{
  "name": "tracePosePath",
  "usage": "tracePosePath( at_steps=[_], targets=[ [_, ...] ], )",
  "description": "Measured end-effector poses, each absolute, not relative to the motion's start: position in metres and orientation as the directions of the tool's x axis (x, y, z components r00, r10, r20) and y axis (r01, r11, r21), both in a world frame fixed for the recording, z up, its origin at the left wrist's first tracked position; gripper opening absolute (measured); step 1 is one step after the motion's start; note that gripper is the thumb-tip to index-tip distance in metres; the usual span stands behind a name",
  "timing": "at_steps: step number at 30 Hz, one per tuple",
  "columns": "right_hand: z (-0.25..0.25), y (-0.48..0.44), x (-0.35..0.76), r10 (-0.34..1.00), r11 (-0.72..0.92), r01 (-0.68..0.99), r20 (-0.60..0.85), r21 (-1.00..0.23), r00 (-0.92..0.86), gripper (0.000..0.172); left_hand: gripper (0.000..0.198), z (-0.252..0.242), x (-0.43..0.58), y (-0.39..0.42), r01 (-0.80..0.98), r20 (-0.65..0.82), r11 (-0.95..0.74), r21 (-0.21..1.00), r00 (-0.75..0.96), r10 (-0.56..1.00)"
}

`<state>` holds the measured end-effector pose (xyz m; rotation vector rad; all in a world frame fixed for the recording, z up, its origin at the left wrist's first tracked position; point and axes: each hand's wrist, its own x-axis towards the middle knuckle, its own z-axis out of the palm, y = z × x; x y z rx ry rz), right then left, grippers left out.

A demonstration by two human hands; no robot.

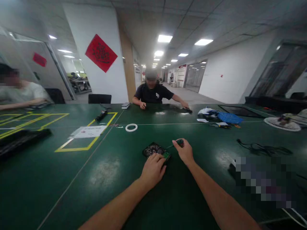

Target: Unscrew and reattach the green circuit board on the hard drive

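Note:
A small black device with a green circuit board (pixel 154 149) lies on the green table (pixel 107 172) in front of me. My left hand (pixel 153 170) rests on its near edge with fingers curled over it, holding it down. My right hand (pixel 184 151) is just to the right, fingers pinched on a small dark round part (pixel 179 141) joined to the device by a thin wire.
A white tape ring (pixel 131 127) lies beyond the device. A paper sheet (pixel 87 131) sits in a yellow-taped square at left, a black tray (pixel 21 139) at far left. Cables (pixel 261 148) and blue items (pixel 229 118) lie right. A person (pixel 153 92) sits opposite; another sits far left.

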<state>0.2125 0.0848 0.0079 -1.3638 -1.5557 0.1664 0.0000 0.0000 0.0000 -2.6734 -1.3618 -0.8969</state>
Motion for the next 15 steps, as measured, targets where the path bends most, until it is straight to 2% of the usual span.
tracePosePath(
  at_steps=[4, 8, 11, 15],
  targets=[
    [0.025, 0.077, 0.213, 0.734, 0.433, 0.678, 0.669, -0.594, 0.117, 0.037, 0.022, -0.002, -0.001, 0.004, 0.741, 0.496, -0.628, 0.238, 0.463, 0.734],
    [0.028, 0.071, 0.208, 0.709, 0.473, 0.702, 0.703, -0.533, 0.055, 0.055, 0.024, -0.001, 0.000, 0.003, 0.743, 0.494, -0.626, 0.236, 0.463, 0.736],
    [0.024, 0.072, 0.204, 0.716, 0.525, 0.703, 0.696, -0.480, -0.059, 0.052, 0.024, 0.001, 0.000, 0.002, 0.749, 0.489, -0.620, 0.233, 0.461, 0.741],
    [0.019, 0.077, 0.204, 0.751, 0.536, 0.636, 0.658, -0.556, -0.058, 0.059, 0.026, 0.003, -0.001, 0.001, 0.744, 0.483, -0.626, 0.232, 0.471, 0.738]
  ],
)
